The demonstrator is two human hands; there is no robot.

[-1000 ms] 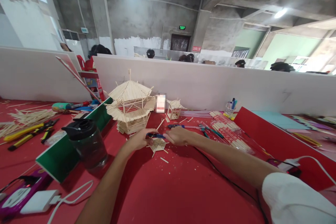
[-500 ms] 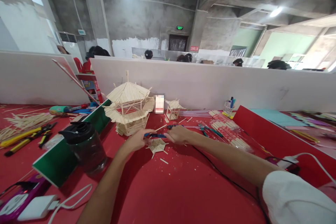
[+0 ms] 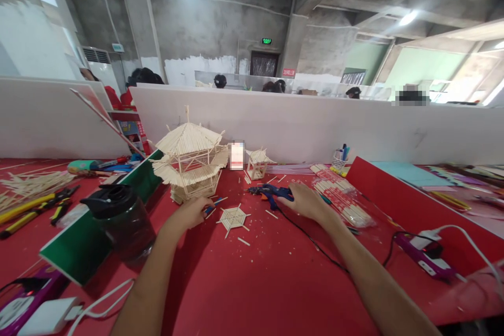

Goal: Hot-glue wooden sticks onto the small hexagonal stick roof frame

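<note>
My left hand point(image 3: 191, 213) lies on the red table point(image 3: 275, 283), its fingers closed on a small blue-handled tool point(image 3: 211, 208) that points right. Just right of that tool a flat hexagonal web of thin wooden sticks point(image 3: 233, 218) rests on the table, touched by neither hand. My right hand point(image 3: 305, 200) is farther right and back, with its fingers curled on the handle of a blue glue gun point(image 3: 271, 192). The gun's black cord point(image 3: 315, 244) trails toward me. Loose stick offcuts lie around the hexagon.
A large stick pagoda point(image 3: 189, 160) and a small one point(image 3: 256, 163) stand by the white partition point(image 3: 315, 126). A dark bottle point(image 3: 118, 220) and a green-edged board point(image 3: 79, 244) are at left, yellow-handled tools point(image 3: 31, 210) beyond. A pack of sticks point(image 3: 342, 197) and a power strip point(image 3: 423, 254) lie right.
Both hands were together over the hexagon on the blue-handled tool. My right hand has let go and moved right to the glue gun; my left hand has drawn back left with the tool.
</note>
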